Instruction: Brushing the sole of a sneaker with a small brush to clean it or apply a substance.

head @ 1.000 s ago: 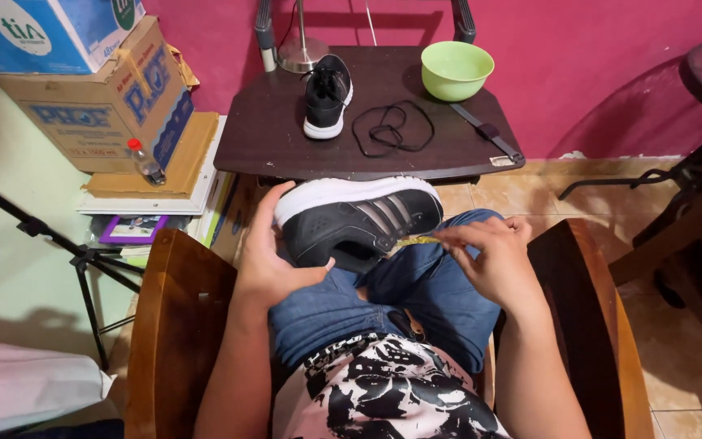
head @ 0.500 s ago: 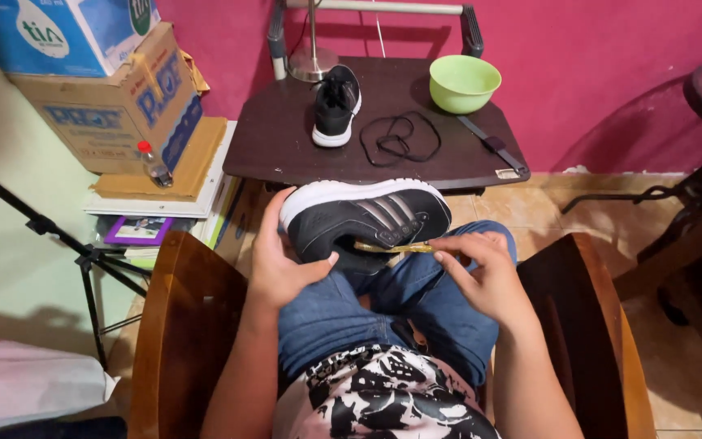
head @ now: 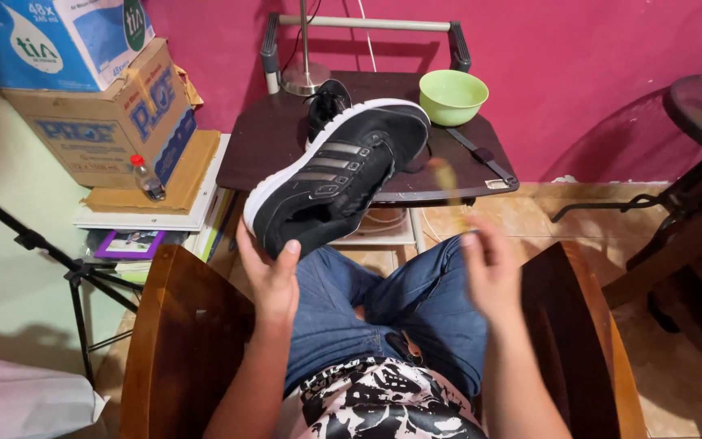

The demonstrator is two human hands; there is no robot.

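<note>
**Plainly, one hand carries the whole shoe**

Only the left hand (head: 274,272) grips the shoe (head: 339,175), clamped on its heel, so the toe juts out over the front edge of the table (head: 278,138). I judge it could tip or twist loose, since the heel is a poor handle. The right hand (head: 491,272) is blurred, fingers half curled; whether it holds the yellowish thing (head: 446,175) above it, I cannot tell. A bowl (head: 452,96), a second shoe (head: 328,102) and a strap (head: 481,154) sit near the toe, and a swing could knock them.
</note>
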